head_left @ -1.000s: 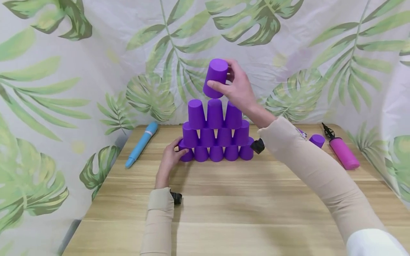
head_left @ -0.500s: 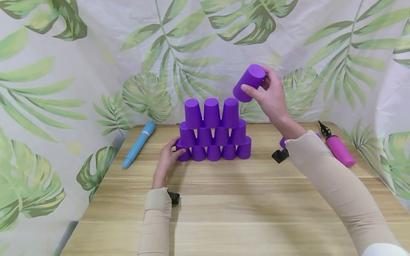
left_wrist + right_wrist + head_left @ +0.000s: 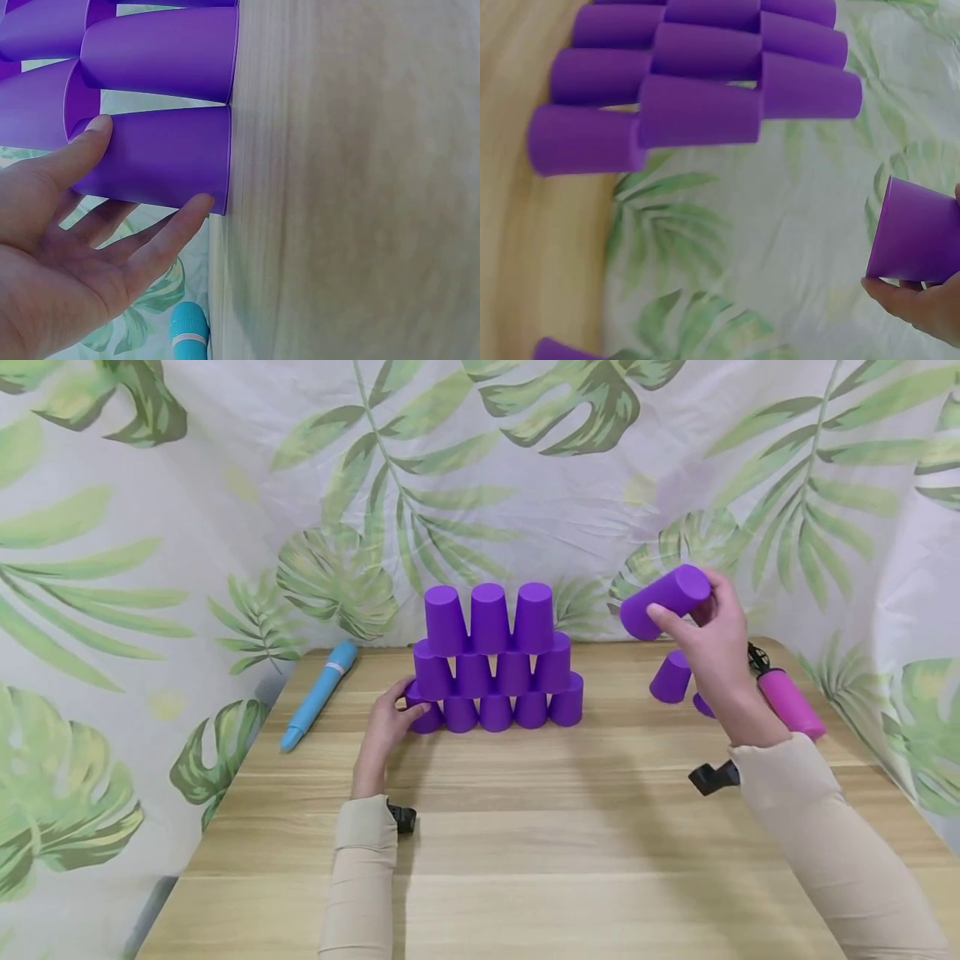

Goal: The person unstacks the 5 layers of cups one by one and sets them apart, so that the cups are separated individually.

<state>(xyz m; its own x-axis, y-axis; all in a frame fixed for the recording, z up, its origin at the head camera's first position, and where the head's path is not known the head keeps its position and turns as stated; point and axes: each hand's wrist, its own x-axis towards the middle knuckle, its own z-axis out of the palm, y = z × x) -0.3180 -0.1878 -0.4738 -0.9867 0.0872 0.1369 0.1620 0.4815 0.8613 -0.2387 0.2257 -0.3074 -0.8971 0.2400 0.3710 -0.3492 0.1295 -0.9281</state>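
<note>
Purple cups, mouths down, form a three-tier stack [image 3: 512, 673] at the middle back of the table. My left hand [image 3: 384, 727] holds the leftmost bottom cup [image 3: 161, 159], thumb on its near face and the other fingers round its far side. My right hand [image 3: 720, 647] grips another purple cup [image 3: 663, 602] in the air, right of the stack, thumb across its near side. That cup leans strongly, its closed end up to the right. In the right wrist view, fingertips [image 3: 885, 289] lie near its rim.
A purple cup [image 3: 670, 678] stands at the back right, with another purple piece [image 3: 703, 704] partly hidden by my right hand. Beyond lies a pink hand pump [image 3: 791, 702] with a black end. A blue tube-shaped pump [image 3: 318, 697] lies at left. A leaf-patterned cloth [image 3: 585, 527] hangs behind.
My right hand has carried its cup from above the stack's top tier to the right and down, tipping it further. My left hand stays at the bottom-left cup. The head view has shifted slightly.
</note>
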